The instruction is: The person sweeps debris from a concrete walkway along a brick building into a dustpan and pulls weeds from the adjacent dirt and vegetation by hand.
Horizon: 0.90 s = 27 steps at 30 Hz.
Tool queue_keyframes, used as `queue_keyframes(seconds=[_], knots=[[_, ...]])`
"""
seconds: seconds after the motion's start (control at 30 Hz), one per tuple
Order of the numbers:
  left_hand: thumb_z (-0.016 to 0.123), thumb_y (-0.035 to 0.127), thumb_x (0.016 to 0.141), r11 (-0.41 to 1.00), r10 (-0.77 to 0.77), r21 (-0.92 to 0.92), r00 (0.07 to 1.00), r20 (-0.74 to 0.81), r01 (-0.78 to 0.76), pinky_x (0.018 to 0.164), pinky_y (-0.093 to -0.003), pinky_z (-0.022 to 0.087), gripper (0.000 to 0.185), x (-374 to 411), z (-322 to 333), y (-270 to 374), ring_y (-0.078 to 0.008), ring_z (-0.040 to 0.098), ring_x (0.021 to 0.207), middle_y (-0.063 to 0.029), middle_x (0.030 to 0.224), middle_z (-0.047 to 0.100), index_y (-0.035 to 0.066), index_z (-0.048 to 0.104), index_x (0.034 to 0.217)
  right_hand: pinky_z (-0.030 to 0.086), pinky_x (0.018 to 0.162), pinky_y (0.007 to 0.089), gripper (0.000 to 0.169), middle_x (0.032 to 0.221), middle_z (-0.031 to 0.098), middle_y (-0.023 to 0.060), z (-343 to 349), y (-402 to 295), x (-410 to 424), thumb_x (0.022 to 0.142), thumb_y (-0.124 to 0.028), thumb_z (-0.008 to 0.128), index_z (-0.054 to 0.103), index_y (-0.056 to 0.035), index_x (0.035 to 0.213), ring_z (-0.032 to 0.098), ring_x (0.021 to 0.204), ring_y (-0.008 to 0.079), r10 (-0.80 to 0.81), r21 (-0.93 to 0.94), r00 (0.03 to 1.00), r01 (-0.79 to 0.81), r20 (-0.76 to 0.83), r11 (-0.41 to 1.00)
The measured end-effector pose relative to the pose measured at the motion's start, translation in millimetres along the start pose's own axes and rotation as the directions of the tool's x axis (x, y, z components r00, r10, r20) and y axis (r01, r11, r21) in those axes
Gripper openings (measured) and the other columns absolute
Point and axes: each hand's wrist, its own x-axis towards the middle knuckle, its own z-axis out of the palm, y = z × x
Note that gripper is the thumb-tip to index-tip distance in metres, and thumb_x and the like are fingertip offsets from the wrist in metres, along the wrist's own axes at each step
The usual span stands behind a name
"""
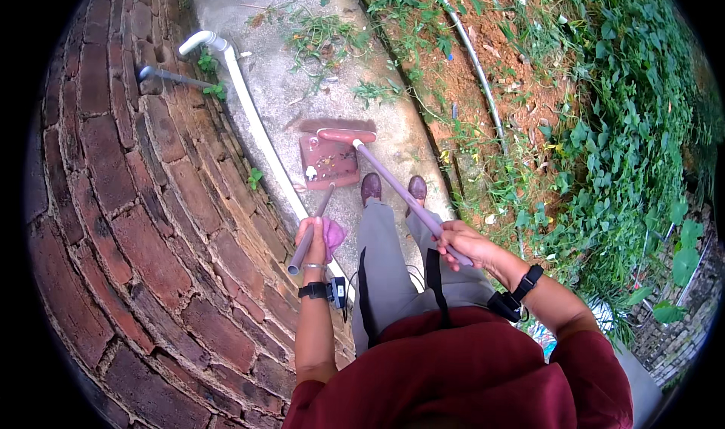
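Observation:
My left hand [314,239] is closed around the tube handle [324,202] of a reddish dustpan [330,160], with a crumpled pink-purple cloth [335,238] beside the palm. The dustpan rests on the concrete and holds small dark debris and a few pale bits. My right hand [461,245] grips the upper part of a purple broom handle [396,185]. The broom head [346,135] lies over the dustpan's far edge, its brown bristles pointing away from me. Whether the bristles touch the pan is hard to tell.
A brick wall [170,214] rises at the left, with a white plastic pipe [257,129] along its foot. Pulled weeds [323,35] lie on the concrete path [272,83] farther ahead. Reddish soil, a thin pipe [474,58] and dense leafy vines [623,106] border the right side.

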Motion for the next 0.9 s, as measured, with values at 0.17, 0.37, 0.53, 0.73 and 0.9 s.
queue_keyframes(seconds=[0.17,0.37,0.53,0.73,0.9], knots=[[0.061,0.026,0.092,0.999,0.015,0.033,0.996,0.091,-0.018,0.066,-0.0244,0.043,0.023,-10.9,-17.3,25.5,-0.0079,0.048,0.074,0.0002,0.079,0.056,0.004,0.057,0.087,0.031,0.036,0.0241,0.011,0.063,0.047,0.0009,-56.0,57.5,-52.6,0.089,-0.014,0.052,0.049,-0.0034,0.087,0.045,0.047,0.0097,0.187,-0.012,0.978,-0.189,-0.094,0.982],[0.06,0.015,0.092,0.994,-0.067,-0.078,0.987,0.143,0.079,0.057,-0.0216,0.041,0.015,-22.7,-28.0,59.4,-0.0052,0.044,0.065,0.0021,0.072,0.051,0.004,0.053,0.085,0.024,0.035,0.022,0.013,0.057,0.041,-0.0004,-80.9,128.0,-5.2,0.09,-0.007,0.05,0.044,-0.0028,0.08,0.037,0.044,0.0075,0.316,0.685,0.945,-0.286,0.085,0.67],[0.061,0.013,0.092,0.998,0.007,0.063,0.992,0.123,-0.014,0.054,-0.021,0.039,0.013,-27.1,-44.8,68.4,-0.0046,0.042,0.063,0.0038,0.071,0.049,0.004,0.053,0.086,0.023,0.035,0.021,0.015,0.056,0.037,-0.001,-102.3,80.6,160.5,0.083,0.004,0.042,0.038,-0.0088,0.076,0.036,0.044,0.0075,0.284,0.892,0.958,-0.157,0.034,0.423],[0.059,0.018,0.093,0.989,-0.091,0.124,0.994,0.056,0.084,0.053,-0.0198,0.033,0.014,-56.9,-60.8,72.5,-0.0033,0.039,0.063,0.0062,0.069,0.046,0.005,0.055,0.087,0.028,0.032,0.0198,0.018,0.062,0.037,0.0016,-18.0,-153.7,197.2,0.09,-0.002,0.038,0.038,-0.0062,0.072,0.035,0.046,0.0063,-0.197,0.798,0.948,-0.086,0.249,0.597],[0.063,0.014,0.091,0.991,-0.003,0.135,1.0,0.006,0.003,0.046,-0.0175,0.031,0.014,-63.6,-59.1,79.2,-0.0011,0.039,0.055,0.0069,0.063,0.045,0.005,0.055,0.083,0.025,0.032,0.022,0.011,0.06,0.038,0.0007,-7.4,-212.4,193.0,0.088,0.001,0.042,0.041,-0.0028,0.078,0.035,0.044,0.0074,-0.358,0.617,0.919,0.186,0.165,0.764]])
